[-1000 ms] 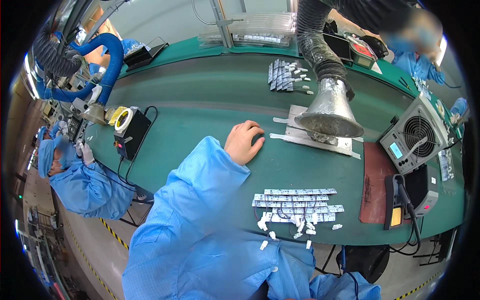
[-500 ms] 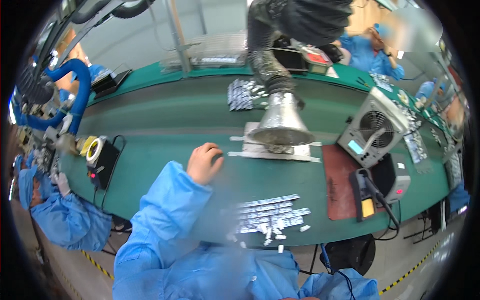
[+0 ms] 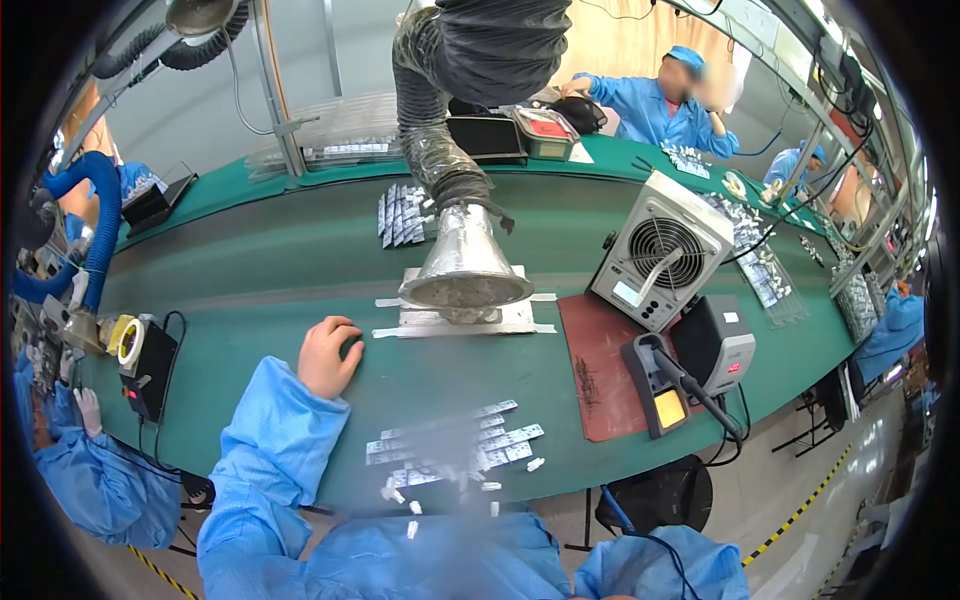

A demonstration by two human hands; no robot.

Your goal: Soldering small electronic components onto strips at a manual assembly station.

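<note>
1. Circuit-board strips are lying, in the head view, by the table's near edge, around its middle; a blurred patch is partly hiding them.
2. Their long axes are running mostly left to right, right ends tilting toward the far edge; white plug connectors are lying on the near side and by the right end.
3. The left hand is resting palm down beyond the strips' left end, apart from them; from this grip the strips are lying rightward and toward the near edge.
4. Its fingers are curving loosely, leaving a small gap at the thumb, with nothing visibly held.
5. The right hand is not showing, so I cannot tell its grip or which hand is nearer.
6. A metal fume hood is hanging over a pale plate farther in; a soldering iron is sitting toward the table's right edge.
</note>
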